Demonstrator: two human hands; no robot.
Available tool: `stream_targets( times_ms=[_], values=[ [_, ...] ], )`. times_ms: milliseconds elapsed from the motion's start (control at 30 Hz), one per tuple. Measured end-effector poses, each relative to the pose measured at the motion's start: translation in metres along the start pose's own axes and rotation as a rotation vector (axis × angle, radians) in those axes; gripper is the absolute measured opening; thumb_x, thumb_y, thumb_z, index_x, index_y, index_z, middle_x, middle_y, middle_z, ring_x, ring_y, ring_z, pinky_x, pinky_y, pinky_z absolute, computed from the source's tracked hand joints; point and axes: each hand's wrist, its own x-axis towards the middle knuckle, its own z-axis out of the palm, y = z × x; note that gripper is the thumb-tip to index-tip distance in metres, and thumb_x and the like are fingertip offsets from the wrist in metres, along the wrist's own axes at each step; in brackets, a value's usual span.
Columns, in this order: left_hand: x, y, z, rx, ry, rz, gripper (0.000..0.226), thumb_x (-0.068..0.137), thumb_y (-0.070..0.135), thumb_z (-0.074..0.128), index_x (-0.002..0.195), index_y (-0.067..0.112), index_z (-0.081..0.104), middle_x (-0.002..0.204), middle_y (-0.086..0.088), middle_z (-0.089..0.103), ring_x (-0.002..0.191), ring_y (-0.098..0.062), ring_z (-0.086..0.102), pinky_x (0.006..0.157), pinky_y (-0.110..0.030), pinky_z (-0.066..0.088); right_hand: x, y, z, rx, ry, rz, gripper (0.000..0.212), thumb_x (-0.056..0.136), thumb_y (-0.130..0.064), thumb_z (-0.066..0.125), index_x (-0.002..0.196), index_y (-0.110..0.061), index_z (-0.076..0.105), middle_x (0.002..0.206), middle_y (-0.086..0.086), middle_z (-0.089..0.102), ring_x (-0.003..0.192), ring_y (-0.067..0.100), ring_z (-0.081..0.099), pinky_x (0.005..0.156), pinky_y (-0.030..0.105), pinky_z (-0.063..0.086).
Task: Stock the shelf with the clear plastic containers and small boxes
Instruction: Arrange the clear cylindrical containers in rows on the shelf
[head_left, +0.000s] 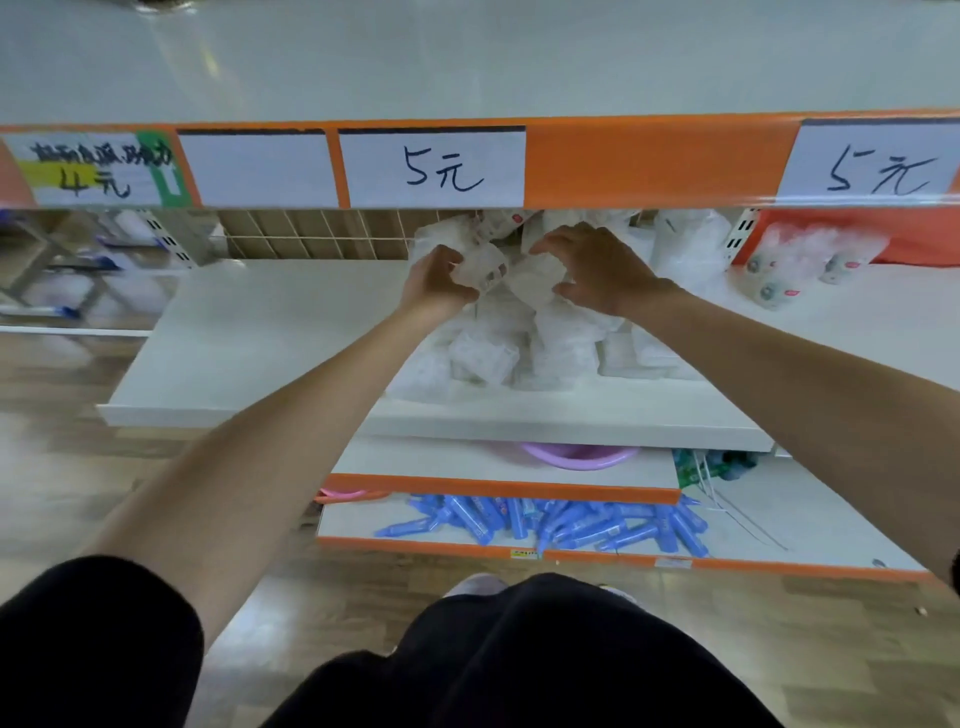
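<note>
From my station I see both hands reaching in under the orange price rail (654, 166), over the white shelf (234, 332) where the stock is going. My left hand (436, 278) has its fingers curled round a labelled container (483, 267), a small clear tub with a dark sticker, and holds it just above the heap. My right hand (597, 270) arches over a neighbouring container (535, 280), fingers on top and thumb at the near side. I read that as a grip on it too, though blur makes the contact hard to confirm. The two tubs sit side by side between my hands, touching or very nearly so. Beneath them lies the heap of clear containers (493, 353), in the middle of the shelf and reaching close to its front edge. To my eye the stocking is well under way: a good number of tubs are on the board, but they lie loose and tumbled, not in rows. I judge there is room to the left of the heap for more. I cannot pick out any small boxes; the pale shapes at the heap's right side are too blurred to name. Bagged cups (800, 260) lie further right on the same level. On the lower shelves I see blue tubes (561, 522) and a pink basin (576, 457), neither part of this job.
</note>
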Motion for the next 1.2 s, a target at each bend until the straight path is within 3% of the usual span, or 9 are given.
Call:
stream_targets(
  times_ms=[133, 267, 433, 600, 767, 933, 1100, 1200],
  values=[
    [-0.006, -0.017, -0.021, 0.128, 0.008, 0.055, 0.071, 0.078, 0.019, 0.074, 0.141, 0.012, 0.042, 0.134, -0.009, 0.047, 0.123, -0.024, 0.046, 0.091, -0.027, 0.039, 0.022, -0.005, -0.002, -0.168, -0.106, -0.084, 0.068, 0.085, -0.015, 0.071, 0.146, -0.013, 0.041, 0.147, 0.011, 0.044, 0.132, 0.031, 0.040, 0.104, 0.041, 0.033],
    [-0.013, -0.035, -0.027, 0.294, -0.040, 0.114, 0.067, 0.079, 0.020, 0.072, 0.141, 0.014, 0.047, 0.137, -0.011, 0.041, 0.132, -0.027, 0.035, 0.104, -0.031, 0.034, 0.031, -0.007, -0.002, -0.115, -0.127, -0.075, 0.064, 0.080, -0.013, 0.074, 0.139, -0.019, 0.051, 0.136, 0.012, 0.054, 0.126, 0.031, 0.046, 0.099, 0.040, 0.033],
    [-0.022, -0.043, -0.026, 0.268, -0.035, 0.213, 0.065, 0.080, 0.023, 0.076, 0.139, 0.017, 0.048, 0.139, -0.011, 0.040, 0.130, -0.026, 0.037, 0.103, -0.033, 0.035, 0.028, -0.013, 0.005, -0.075, -0.014, -0.067, 0.062, 0.075, -0.028, 0.083, 0.130, -0.012, 0.059, 0.127, 0.011, 0.060, 0.118, 0.031, 0.053, 0.098, 0.039, 0.035],
    [-0.022, -0.044, -0.027, 0.238, -0.030, 0.259, 0.061, 0.084, 0.021, 0.072, 0.138, 0.016, 0.045, 0.140, -0.007, 0.049, 0.126, -0.028, 0.047, 0.097, -0.036, 0.040, 0.015, -0.025, 0.009, -0.033, 0.151, -0.043, 0.059, 0.076, -0.027, 0.081, 0.127, -0.006, 0.060, 0.124, 0.015, 0.061, 0.105, 0.037, 0.059, 0.097, 0.044, 0.039],
    [-0.023, -0.048, -0.018, 0.271, -0.020, 0.285, 0.060, 0.078, 0.011, 0.071, 0.133, 0.010, 0.047, 0.133, -0.011, 0.052, 0.121, -0.031, 0.049, 0.090, -0.032, 0.039, -0.005, -0.026, 0.010, -0.079, 0.255, 0.010, 0.057, 0.078, -0.033, 0.079, 0.126, -0.009, 0.060, 0.130, 0.013, 0.055, 0.109, 0.035, 0.056, 0.097, 0.046, 0.036],
    [-0.026, -0.038, -0.007, 0.316, -0.090, 0.331, 0.066, 0.070, 0.018, 0.075, 0.132, 0.016, 0.052, 0.131, -0.007, 0.053, 0.124, -0.027, 0.046, 0.091, -0.033, 0.042, -0.027, -0.021, 0.017, -0.119, 0.393, 0.028, 0.057, 0.075, -0.036, 0.079, 0.123, -0.010, 0.061, 0.122, 0.012, 0.061, 0.108, 0.035, 0.058, 0.091, 0.045, 0.037],
    [-0.032, -0.024, -0.001, 0.277, -0.077, 0.383, 0.062, 0.072, 0.012, 0.074, 0.130, 0.017, 0.054, 0.131, -0.007, 0.051, 0.122, -0.024, 0.046, 0.087, -0.030, 0.043, -0.045, -0.008, 0.012, -0.151, 0.539, 0.036, 0.054, 0.073, -0.040, 0.078, 0.116, -0.010, 0.064, 0.110, 0.009, 0.067, 0.103, 0.033, 0.060, 0.087, 0.042, 0.038],
    [-0.037, -0.011, 0.003, 0.274, -0.059, 0.446, 0.065, 0.077, 0.024, 0.078, 0.135, 0.017, 0.052, 0.135, -0.008, 0.052, 0.126, -0.026, 0.045, 0.094, -0.031, 0.041, -0.062, 0.007, 0.012, -0.172, 0.571, 0.065, 0.054, 0.071, -0.042, 0.079, 0.113, -0.010, 0.065, 0.106, 0.009, 0.067, 0.100, 0.033, 0.061, 0.086, 0.042, 0.038]
  ],
)
